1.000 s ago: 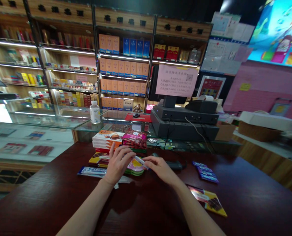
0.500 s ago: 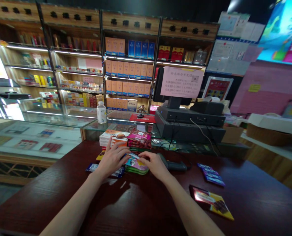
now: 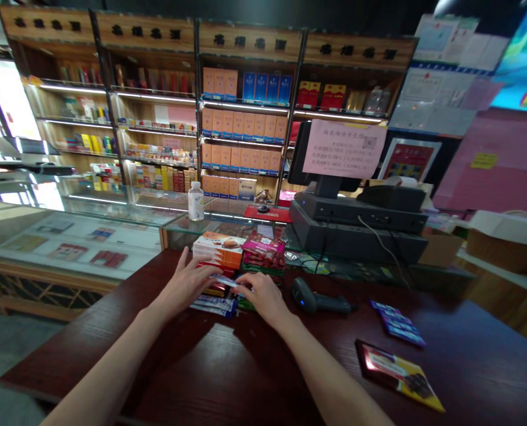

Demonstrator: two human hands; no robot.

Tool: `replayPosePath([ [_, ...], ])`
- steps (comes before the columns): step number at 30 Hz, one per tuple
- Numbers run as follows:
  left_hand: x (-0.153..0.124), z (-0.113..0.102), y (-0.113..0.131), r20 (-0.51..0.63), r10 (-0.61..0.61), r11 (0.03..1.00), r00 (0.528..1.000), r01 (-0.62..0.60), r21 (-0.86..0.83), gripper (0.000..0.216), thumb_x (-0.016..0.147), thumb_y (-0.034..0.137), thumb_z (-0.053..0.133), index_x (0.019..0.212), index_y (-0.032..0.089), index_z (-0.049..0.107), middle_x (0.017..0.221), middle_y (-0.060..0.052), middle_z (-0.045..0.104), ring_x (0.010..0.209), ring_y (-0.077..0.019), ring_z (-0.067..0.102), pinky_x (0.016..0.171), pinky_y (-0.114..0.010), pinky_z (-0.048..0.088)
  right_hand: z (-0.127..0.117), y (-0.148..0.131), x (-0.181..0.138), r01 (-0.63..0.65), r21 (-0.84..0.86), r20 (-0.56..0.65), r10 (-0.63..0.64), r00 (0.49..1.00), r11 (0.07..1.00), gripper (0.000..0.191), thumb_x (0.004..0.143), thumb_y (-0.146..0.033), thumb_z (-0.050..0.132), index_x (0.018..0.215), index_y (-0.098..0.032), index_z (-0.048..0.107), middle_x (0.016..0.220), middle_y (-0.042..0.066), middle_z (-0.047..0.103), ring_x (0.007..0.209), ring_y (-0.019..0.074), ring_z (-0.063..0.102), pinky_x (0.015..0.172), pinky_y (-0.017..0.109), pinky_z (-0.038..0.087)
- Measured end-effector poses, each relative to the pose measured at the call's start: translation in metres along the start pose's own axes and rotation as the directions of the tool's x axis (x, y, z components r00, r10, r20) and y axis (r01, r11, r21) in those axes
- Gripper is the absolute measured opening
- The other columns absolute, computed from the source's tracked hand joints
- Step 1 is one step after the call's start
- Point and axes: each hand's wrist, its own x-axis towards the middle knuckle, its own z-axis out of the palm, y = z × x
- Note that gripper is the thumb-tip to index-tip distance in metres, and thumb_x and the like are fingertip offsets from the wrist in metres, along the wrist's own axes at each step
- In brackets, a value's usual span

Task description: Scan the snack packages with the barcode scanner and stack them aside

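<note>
Between my two hands is a thin blue-and-white packet (image 3: 226, 280), seen nearly edge-on above the dark tabletop. My left hand (image 3: 187, 286) pinches its left end, the index finger raised. The right end is held by the fingers of my right hand (image 3: 263, 296). Below lie flat blue-and-white packets (image 3: 214, 305), partly under my left hand. Green packets (image 3: 247, 303) are mostly covered by my right hand. Just behind stand a stack of orange-and-white boxes (image 3: 219, 247) and a pile of magenta-and-brown snack bags (image 3: 263, 249).
A handheld barcode scanner (image 3: 319, 300) lies right of my right hand. Further right are a purple-blue packet strip (image 3: 397, 323) and a yellow-and-red chocolate package (image 3: 399, 374). Behind the counter stand a white bottle (image 3: 196, 201) and a cash register with a monitor (image 3: 356, 222).
The thin packet and both hands have come away from the green packets, moving slightly left. The view has shifted left, so the surroundings sit further right.
</note>
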Motion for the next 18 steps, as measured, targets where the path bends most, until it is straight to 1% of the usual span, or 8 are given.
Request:
replayPosePath([
  [4, -0.013, -0.002, -0.006, 0.057, -0.025, 1.0, 0.998, 0.025, -0.01, 0.028, 0.098, 0.034, 0.049, 0.123, 0.035, 0.061, 0.114, 0.002, 0.073, 0.123, -0.0207, 0.055, 0.121, -0.061, -0.005, 0.011, -0.004, 0.002, 0.032, -0.039, 0.018, -0.031, 0.999, 0.999, 0.015, 0.094, -0.036, 0.063, 0.102, -0.028, 0.072, 0.103, -0.002, 0.076, 0.097, 0.02, 0.063, 0.088, 0.033, 0.038],
  [8, -0.027, -0.006, -0.009, 0.074, -0.02, 1.0, 0.997, 0.022, -0.02, 0.028, 0.099, 0.037, 0.047, 0.123, 0.034, 0.061, 0.116, 0.002, 0.073, 0.123, -0.0209, 0.055, 0.121, -0.061, -0.007, 0.019, -0.008, 0.001, 0.072, -0.078, 0.052, -0.068, 0.996, 0.994, 0.017, 0.095, -0.036, 0.063, 0.106, -0.026, 0.071, 0.107, 0.001, 0.075, 0.1, 0.0198, 0.062, 0.089, 0.033, 0.037],
  [12, -0.039, -0.011, -0.012, 0.062, 0.001, 1.0, 0.998, 0.0, -0.019, 0.028, 0.097, 0.04, 0.051, 0.121, 0.034, 0.062, 0.115, 0.002, 0.073, 0.121, -0.0203, 0.056, 0.121, -0.06, -0.008, 0.024, -0.013, -0.004, 0.158, -0.156, 0.079, -0.147, 0.986, 0.975, 0.019, 0.094, -0.035, 0.064, 0.109, -0.024, 0.07, 0.107, 0.002, 0.074, 0.102, 0.0208, 0.061, 0.087, 0.033, 0.037],
  [15, -0.047, -0.016, -0.012, 0.057, 0.028, 0.999, 0.998, -0.027, -0.018, 0.025, 0.096, 0.038, 0.053, 0.118, 0.034, 0.064, 0.114, 0.004, 0.072, 0.121, -0.0201, 0.057, 0.122, -0.059, -0.01, 0.029, -0.015, -0.008, 0.236, -0.242, 0.092, -0.219, 0.971, 0.941, 0.02, 0.095, -0.035, 0.063, 0.11, -0.024, 0.069, 0.106, 0.003, 0.075, 0.101, 0.022, 0.06, 0.087, 0.035, 0.036],
  [18, -0.054, -0.019, -0.011, 0.053, 0.038, 0.999, 0.998, -0.037, -0.03, 0.024, 0.093, 0.041, 0.057, 0.115, 0.033, 0.065, 0.114, 0.003, 0.072, 0.119, -0.0197, 0.058, 0.123, -0.058, -0.009, 0.034, -0.016, -0.011, 0.304, -0.307, 0.1, -0.287, 0.953, 0.902, 0.021, 0.094, -0.035, 0.064, 0.11, -0.023, 0.068, 0.106, 0.003, 0.074, 0.101, 0.0224, 0.059, 0.089, 0.037, 0.035],
])
